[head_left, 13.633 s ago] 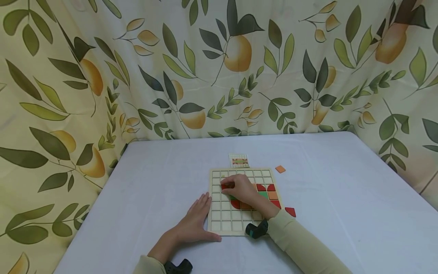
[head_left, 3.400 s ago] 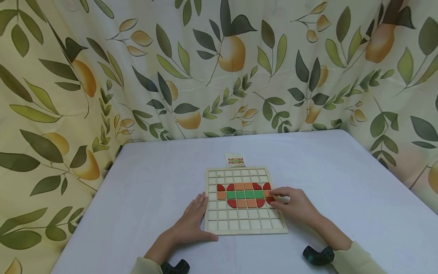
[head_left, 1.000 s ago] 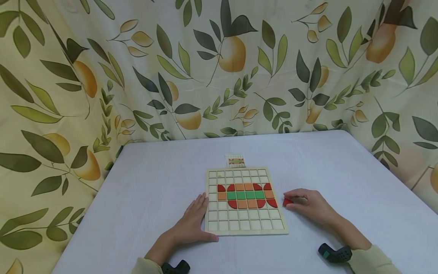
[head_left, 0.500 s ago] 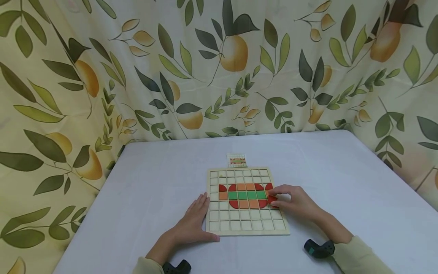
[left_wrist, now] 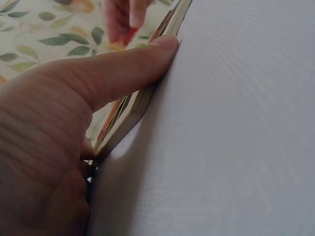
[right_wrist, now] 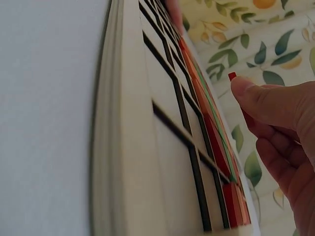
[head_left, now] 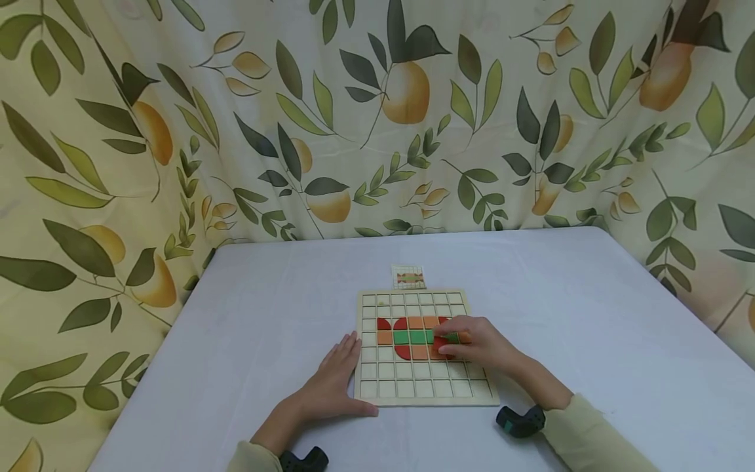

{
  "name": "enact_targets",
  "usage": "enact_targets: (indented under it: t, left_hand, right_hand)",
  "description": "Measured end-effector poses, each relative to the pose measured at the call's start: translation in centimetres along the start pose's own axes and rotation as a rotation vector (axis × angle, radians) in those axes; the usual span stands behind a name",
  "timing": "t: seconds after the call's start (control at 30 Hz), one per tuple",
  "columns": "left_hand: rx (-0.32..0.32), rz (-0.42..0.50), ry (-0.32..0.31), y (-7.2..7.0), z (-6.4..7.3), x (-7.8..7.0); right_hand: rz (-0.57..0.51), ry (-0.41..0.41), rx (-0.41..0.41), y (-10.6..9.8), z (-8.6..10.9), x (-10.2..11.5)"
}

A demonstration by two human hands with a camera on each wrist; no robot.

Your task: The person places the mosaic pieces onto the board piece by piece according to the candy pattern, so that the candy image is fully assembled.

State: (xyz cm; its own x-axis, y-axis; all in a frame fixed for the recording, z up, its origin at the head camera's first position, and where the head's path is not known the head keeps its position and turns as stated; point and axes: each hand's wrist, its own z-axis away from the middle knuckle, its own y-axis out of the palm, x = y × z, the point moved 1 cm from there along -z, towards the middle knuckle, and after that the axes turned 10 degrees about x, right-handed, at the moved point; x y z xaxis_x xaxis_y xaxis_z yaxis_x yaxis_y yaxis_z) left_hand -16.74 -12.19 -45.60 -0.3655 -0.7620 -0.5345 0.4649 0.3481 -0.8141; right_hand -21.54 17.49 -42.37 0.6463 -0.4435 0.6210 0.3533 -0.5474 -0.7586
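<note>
A square wooden grid board (head_left: 398,390) lies on the white table, with red, orange and green tiles set in its middle rows. My right hand (head_left: 486,341) is above the board's right half, pinching a red tile (head_left: 440,343) between thumb and fingers. In the right wrist view that red tile (right_wrist: 247,118) is raised off the board. My left hand (head_left: 333,383) rests at the board's left edge, fingers straight along the side and thumb at the near corner. Some tiles on the right are hidden under my right hand.
A small pattern card (head_left: 408,277) lies just beyond the board's far edge. Black cameras (head_left: 522,421) are strapped at both wrists. A leaf-and-fruit curtain (head_left: 377,164) hangs behind and to the sides of the white table (head_left: 283,295).
My right hand picked up a red tile to the right of the board and carried it left over the grid. Earlier, it filled the right-hand cells. My left hand stays put.
</note>
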Motion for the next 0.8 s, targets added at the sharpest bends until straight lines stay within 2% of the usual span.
enact_targets:
  t: [0.17,0.3,0.53,0.8]
  left_hand:
    - [0.001,0.006,0.0,-0.1,0.1,0.0]
    - [0.003,0.007,-0.004,-0.1,0.1,-0.1]
    - [0.006,0.004,0.003,-0.1,0.1,0.0]
    - [0.0,-0.003,0.019,-0.2,0.1,0.0]
  right_hand:
    - [-0.01,-0.08,0.034,0.8,-1.2,0.3]
    - [0.019,-0.082,0.049,1.4,-2.0,0.6]
    - [0.013,-0.026,0.09,2.3,-3.2,1.4]
    - [0.009,-0.099,0.114,3.2,-4.5,1.9]
